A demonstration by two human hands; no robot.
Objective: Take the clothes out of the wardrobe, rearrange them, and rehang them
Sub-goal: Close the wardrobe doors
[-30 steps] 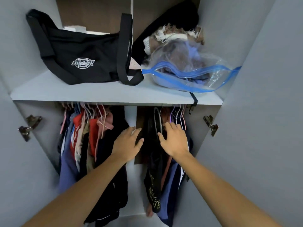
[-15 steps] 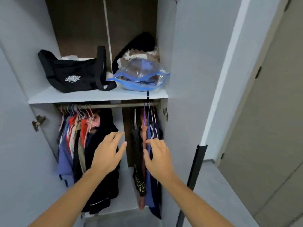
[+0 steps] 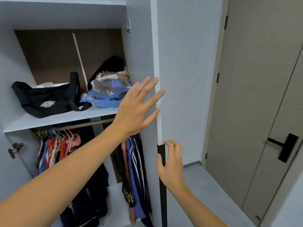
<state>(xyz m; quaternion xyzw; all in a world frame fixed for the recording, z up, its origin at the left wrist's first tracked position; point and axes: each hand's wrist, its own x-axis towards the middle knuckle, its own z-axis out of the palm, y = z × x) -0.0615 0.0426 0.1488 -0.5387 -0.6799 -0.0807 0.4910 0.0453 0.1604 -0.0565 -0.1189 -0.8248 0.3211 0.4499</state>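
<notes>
Both hands left the clothes point(image 3: 132, 164) for the wardrobe door point(image 3: 185, 79).

The left hand point(image 3: 134, 110) and forearm hide part of the rail point(image 3: 85, 124) and middle clothes point(image 3: 132, 169). The bag logo point(image 3: 47, 104) is blurred, unreadable.

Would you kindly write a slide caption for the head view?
Left hand spread open at the wardrobe door edge, right hand at its black handle strip; clothes hang inside.

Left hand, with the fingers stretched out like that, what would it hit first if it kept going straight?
Probably the edge of the open wardrobe door; the left hand points its fingertips right at it, though depth is unclear.
</notes>
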